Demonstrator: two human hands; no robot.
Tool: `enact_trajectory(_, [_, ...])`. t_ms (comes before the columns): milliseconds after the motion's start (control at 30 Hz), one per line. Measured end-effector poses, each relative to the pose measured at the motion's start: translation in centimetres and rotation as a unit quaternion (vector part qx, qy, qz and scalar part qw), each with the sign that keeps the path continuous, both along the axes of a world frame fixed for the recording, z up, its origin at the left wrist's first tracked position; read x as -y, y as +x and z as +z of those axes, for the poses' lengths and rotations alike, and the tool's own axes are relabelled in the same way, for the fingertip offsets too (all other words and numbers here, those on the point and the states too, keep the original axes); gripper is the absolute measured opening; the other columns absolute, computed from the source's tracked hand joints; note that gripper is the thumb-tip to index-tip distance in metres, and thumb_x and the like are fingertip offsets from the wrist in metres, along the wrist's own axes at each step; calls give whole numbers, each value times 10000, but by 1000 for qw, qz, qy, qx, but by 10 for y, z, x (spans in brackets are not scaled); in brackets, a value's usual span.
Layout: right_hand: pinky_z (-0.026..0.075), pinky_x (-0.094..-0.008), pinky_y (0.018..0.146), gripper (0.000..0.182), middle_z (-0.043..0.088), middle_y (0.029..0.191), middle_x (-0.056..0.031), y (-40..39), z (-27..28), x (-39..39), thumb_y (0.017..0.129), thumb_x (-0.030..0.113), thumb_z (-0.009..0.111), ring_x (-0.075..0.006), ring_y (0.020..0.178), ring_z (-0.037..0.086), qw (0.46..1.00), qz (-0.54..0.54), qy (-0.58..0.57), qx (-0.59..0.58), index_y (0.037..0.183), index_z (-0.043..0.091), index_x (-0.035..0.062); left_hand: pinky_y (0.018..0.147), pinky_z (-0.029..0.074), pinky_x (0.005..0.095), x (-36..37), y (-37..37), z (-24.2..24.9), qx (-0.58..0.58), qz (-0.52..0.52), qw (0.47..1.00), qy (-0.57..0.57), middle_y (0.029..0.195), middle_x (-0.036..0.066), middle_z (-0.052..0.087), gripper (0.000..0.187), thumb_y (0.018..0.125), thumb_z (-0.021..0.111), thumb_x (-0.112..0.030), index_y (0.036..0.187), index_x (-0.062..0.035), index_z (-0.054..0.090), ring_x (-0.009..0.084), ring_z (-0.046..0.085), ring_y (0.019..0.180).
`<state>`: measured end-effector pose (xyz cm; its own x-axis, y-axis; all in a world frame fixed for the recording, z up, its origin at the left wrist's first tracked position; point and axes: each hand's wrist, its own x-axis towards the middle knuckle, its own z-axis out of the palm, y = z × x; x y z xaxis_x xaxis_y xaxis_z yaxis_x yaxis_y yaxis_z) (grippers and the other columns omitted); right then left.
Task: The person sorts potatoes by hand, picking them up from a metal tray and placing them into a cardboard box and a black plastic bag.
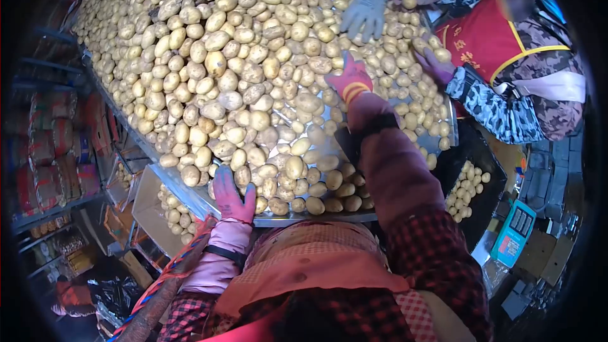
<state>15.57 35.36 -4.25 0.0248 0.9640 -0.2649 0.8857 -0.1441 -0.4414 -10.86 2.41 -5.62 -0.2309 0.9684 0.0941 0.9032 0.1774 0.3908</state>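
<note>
A big heap of potatoes (pixel 215 63) covers a metal sorting table (pixel 304 217). My left hand (pixel 232 196), in a pink and purple glove, rests at the near edge of the heap with its fingers spread against the potatoes. Stretched out over the middle right of the heap is my right hand (pixel 349 79) in a red glove with a yellow-striped cuff. Its fingers point away from me and stand apart, with potatoes around them and none seen in its grasp. Bare metal shows among the potatoes left of my right forearm.
A co-worker's grey glove (pixel 366 12) reaches in from the top. Another person in a red apron (pixel 475 38) has a purple-gloved hand (pixel 436 63) at potatoes on the right. Potatoes fill a carton (pixel 149 206) and a black-lined container (pixel 487 171). A turquoise scale (pixel 514 231) stands lower right.
</note>
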Motion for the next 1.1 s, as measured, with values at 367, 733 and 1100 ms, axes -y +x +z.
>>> enact_trajectory(367, [499,-461,866,661,626,1075,-155,-44,22,121,776,292,720,-346,1002,611,977,184,69,-87,1387,475,233,1143,239,533,-2,6,-2,-11,-13,1000,8,1455,293,361,778,830,663,-267,1442,66,318,461,321,1361])
enact_trajectory(733, [472,-445,951,621,536,1241,-181,57,-67,81,741,234,745,-354,1108,552,976,54,203,-59,1313,533,119,1136,256,526,-2,4,-1,-22,-12,1000,-2,1443,306,367,771,840,660,-272,1438,76,321,466,337,1349])
enact_trajectory(1100, [531,-324,836,299,660,1058,-75,165,-118,77,922,166,584,-185,942,641,931,-54,111,-343,1199,625,60,1134,262,525,-2,3,-5,-19,-15,1000,17,1441,290,382,770,828,672,-257,1437,69,330,455,341,1351])
